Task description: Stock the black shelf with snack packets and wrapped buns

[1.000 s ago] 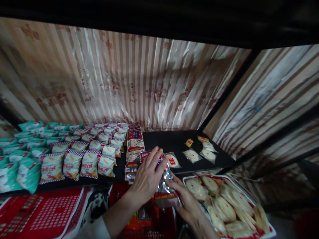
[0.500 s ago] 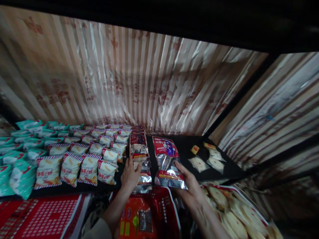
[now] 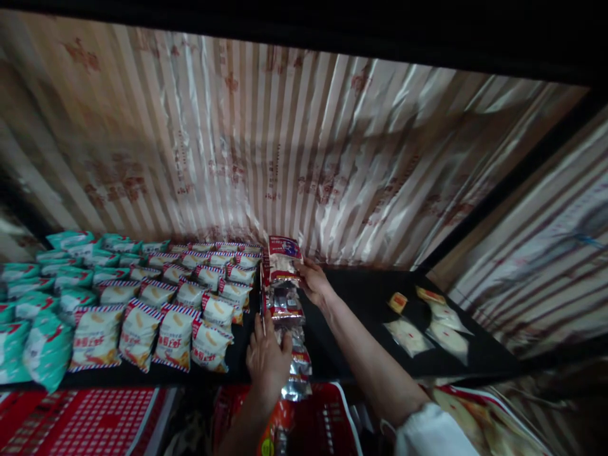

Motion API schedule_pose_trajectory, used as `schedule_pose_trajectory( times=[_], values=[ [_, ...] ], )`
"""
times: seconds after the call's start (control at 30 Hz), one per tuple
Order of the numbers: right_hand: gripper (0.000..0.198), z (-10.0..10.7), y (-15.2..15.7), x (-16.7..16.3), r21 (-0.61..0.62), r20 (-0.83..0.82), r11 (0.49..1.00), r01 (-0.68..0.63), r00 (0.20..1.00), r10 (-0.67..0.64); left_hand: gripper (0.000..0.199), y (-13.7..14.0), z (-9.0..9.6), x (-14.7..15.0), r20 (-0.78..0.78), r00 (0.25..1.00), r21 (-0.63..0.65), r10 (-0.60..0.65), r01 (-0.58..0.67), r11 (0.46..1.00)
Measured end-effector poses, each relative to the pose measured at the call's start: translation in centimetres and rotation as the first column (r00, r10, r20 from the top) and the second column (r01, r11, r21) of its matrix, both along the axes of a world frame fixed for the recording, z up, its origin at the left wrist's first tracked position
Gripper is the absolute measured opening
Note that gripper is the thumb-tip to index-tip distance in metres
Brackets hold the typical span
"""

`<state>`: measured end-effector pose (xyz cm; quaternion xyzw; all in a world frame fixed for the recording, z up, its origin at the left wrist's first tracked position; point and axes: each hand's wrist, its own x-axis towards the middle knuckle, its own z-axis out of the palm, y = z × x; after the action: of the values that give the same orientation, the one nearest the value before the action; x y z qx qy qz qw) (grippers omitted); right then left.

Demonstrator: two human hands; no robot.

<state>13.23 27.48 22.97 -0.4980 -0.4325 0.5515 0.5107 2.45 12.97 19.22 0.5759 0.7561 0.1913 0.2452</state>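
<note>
My right hand (image 3: 314, 283) grips the right edge of a red and silver snack bag (image 3: 284, 258) at the back of a row on the black shelf. In front of that bag, more silver-bottomed bags (image 3: 286, 304) overlap toward the shelf's front edge. My left hand (image 3: 270, 354) rests against the left side of this row, fingers extended and thumb apart. To the left of the row stand several white snack bags (image 3: 171, 337) with red and blue striped edges.
Teal bags (image 3: 47, 348) fill the shelf's left end. On the right lie several clear packets (image 3: 409, 337) and a small yellow packet (image 3: 398, 302). Red baskets (image 3: 109, 411) stand below the front edge. A dark beam (image 3: 304, 31) crosses overhead, with striped sheeting (image 3: 294, 145) behind.
My right hand has carried the red and silver bag back and left onto the row. My left hand remains beside the row's front. The view has shifted slightly.
</note>
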Motion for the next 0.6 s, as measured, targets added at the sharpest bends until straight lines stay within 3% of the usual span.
schedule_pose_trajectory(
  times=[0.07,0.13,0.2,0.3,0.43,0.6],
  values=[
    [0.046,-0.9,1.5,-0.7,0.041,0.362,0.997,0.071,0.929,-0.081,0.061,0.0,-0.2,0.0,-0.015,1.0,0.002,-0.006,0.006,1.0],
    [0.056,-1.6,2.3,-1.1,0.081,0.676,0.994,0.075,0.728,-0.11,0.062,0.1,-0.5,0.0,-0.028,0.999,0.007,-0.025,0.025,1.0],
    [0.056,-1.9,2.8,-1.4,0.078,0.844,0.996,0.033,0.53,-0.084,0.062,0.2,-0.9,0.1,-0.042,0.999,0.037,-0.029,0.03,0.999],
    [0.041,-1.8,3.3,-1.7,0.055,0.922,0.998,-0.018,0.385,-0.044,0.06,0.3,-1.5,0.2,-0.06,0.998,0.097,-0.001,0.007,0.995],
    [0.035,-1.6,4.3,-2.1,0.004,0.962,1.0,0.005,0.274,-0.006,0.059,0.2,-2.0,0.1,-0.05,0.999,0.157,0.004,0.004,0.988],
    [0.035,-1.6,5.3,-2.4,-0.016,0.97,1.0,0.013,0.241,0.012,0.06,0.3,-2.2,-0.2,-0.001,1.0,0.192,-0.009,0.009,0.981]
  ],
)
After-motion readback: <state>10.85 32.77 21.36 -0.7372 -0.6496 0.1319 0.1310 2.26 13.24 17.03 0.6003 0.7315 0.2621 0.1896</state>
